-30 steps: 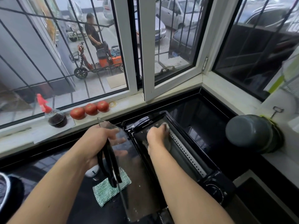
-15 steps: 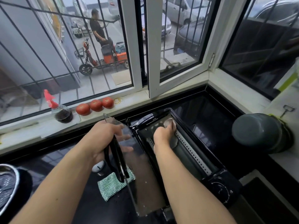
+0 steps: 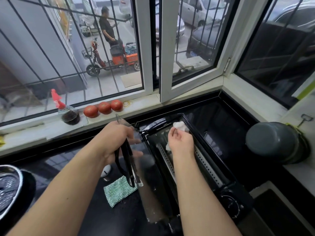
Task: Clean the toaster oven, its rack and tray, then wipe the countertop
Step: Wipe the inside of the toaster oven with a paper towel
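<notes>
While the left hand (image 3: pixel 117 142) grips the toaster oven (image 3: pixel 201 169) door handle (image 3: pixel 125 166) | right hand (image 3: pixel 181 142) fingers pinch a white wipe (image 3: pixel 179 126) over its cavity

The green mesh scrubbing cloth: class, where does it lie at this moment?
In the head view, the green mesh scrubbing cloth lies flat on the black countertop, left of the toaster oven's open glass door, beneath its black handle.

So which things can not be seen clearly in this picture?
- Oven floor, head view: right hand and white cloth cover part of it.
- Dial markings: too small and dark.
- Metal bowl: cut off by left edge.
- Green cloth: door handle, gripped by left hand, overlaps it.
</notes>
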